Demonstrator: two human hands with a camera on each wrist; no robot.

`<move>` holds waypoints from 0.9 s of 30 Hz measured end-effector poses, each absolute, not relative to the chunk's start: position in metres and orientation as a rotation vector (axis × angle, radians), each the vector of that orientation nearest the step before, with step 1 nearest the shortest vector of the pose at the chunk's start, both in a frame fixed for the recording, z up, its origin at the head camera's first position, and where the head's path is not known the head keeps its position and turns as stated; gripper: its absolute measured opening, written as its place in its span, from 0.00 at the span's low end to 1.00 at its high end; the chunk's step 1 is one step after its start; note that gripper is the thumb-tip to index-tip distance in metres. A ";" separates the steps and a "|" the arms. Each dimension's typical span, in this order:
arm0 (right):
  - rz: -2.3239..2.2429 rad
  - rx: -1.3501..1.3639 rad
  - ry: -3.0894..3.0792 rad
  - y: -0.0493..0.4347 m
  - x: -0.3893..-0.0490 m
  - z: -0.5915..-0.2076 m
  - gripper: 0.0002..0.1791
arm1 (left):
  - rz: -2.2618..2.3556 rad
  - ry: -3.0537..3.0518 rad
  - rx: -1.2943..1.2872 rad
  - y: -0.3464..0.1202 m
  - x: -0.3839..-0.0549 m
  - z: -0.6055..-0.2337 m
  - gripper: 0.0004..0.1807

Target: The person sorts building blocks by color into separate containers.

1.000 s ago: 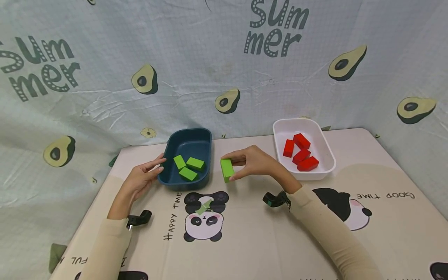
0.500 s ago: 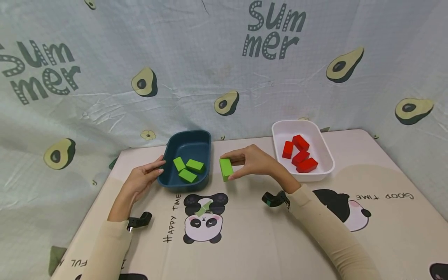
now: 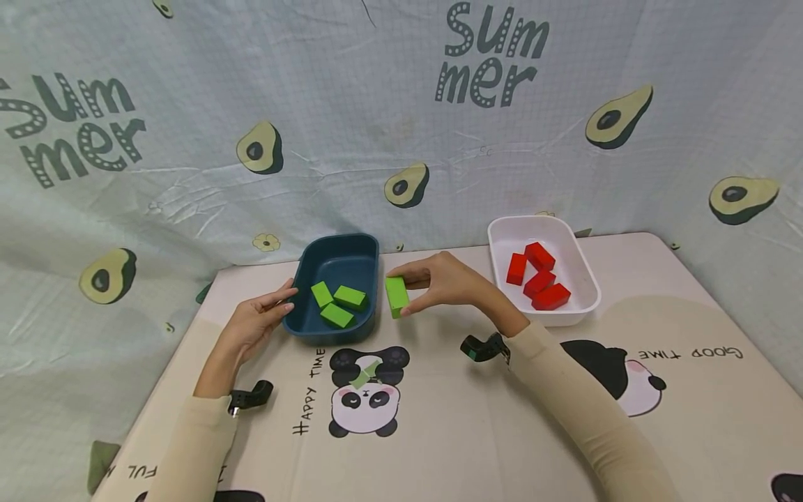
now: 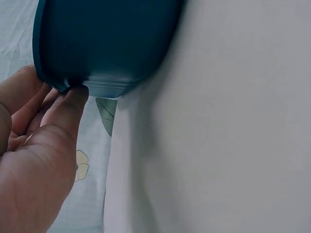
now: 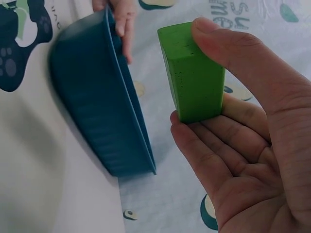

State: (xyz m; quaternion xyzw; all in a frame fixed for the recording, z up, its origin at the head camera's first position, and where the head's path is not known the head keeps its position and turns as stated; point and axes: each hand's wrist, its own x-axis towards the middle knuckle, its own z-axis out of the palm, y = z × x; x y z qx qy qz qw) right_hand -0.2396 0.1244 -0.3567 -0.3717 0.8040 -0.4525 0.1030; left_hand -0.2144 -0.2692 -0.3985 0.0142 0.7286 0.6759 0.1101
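My right hand (image 3: 454,282) pinches a green block (image 3: 396,296) between thumb and fingers, just right of the dark blue tub (image 3: 332,337). In the right wrist view, the thumb lies on one end of the block (image 5: 197,82) and the fingertips support the other. The block is above the table, apart from the tub. Several other green blocks (image 3: 337,315) lie inside the tub, toward its near end. My left hand (image 3: 247,326) holds the tub's left rim; the left wrist view has the thumb and fingers (image 4: 73,104) gripping the lip.
A white tub (image 3: 576,261) holding several red blocks (image 3: 539,282) stands to the right, behind my right forearm. The table (image 3: 452,432) has a panda-print cover. A hanging cloth (image 3: 339,84) with avocado prints rises behind its back edge.
My right hand has shifted slightly left and away from me with the green block, bringing it closer to the blue tub. My left hand stays at the rim.
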 end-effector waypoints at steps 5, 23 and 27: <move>-1.323 -1.110 2.369 0.121 -0.240 -0.353 0.37 | 1.991 2.138 0.052 -0.270 -0.214 -0.399 0.32; -1.345 -1.149 2.332 0.112 -0.242 -0.355 0.36 | 1.988 2.133 0.048 -0.269 -0.213 -0.401 0.32; -1.327 -1.175 2.341 0.109 -0.243 -0.354 0.36 | 1.997 2.124 0.046 -0.270 -0.213 -0.401 0.31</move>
